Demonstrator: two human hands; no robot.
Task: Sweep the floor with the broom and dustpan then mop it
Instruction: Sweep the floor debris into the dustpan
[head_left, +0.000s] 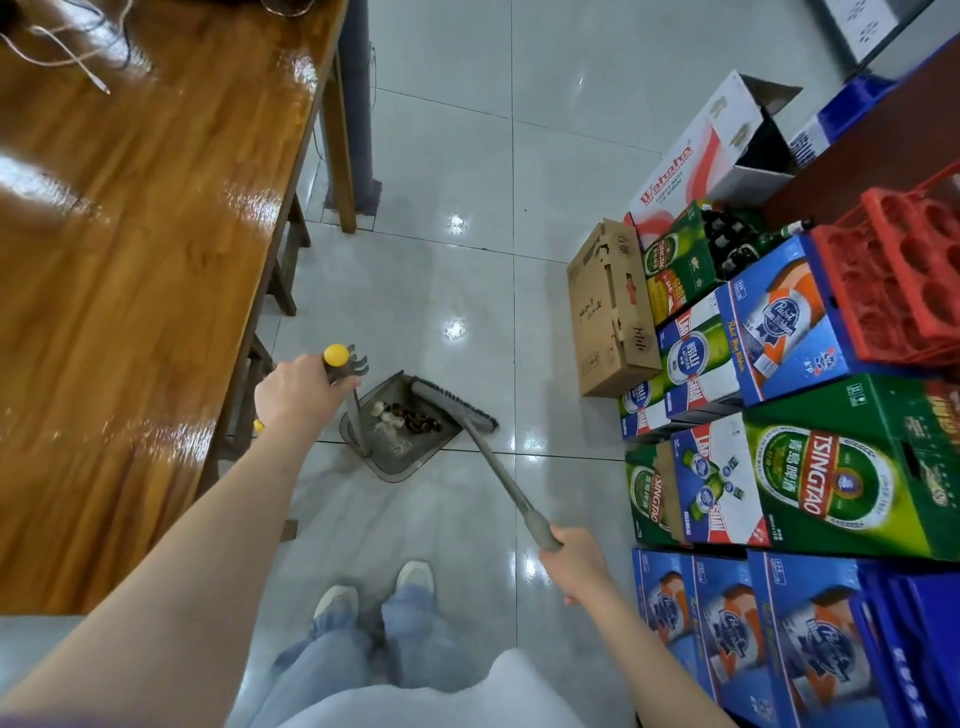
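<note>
Our left hand (296, 392) gripping the dustpan (400, 441) handle, our right hand (574, 564) gripping the broom (488, 447), bristles at the debris-filled pan

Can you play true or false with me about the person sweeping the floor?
1. The left hand holds the dustpan's handle. True.
2. The dustpan is empty. False: bits of rubbish lie in it.
3. The right hand holds the broom by its long handle. True.
4. The broom's head is up on the wooden table. False: it sits at the dustpan's edge, down on the floor.
5. Boxes stand on the person's right. True.
</note>
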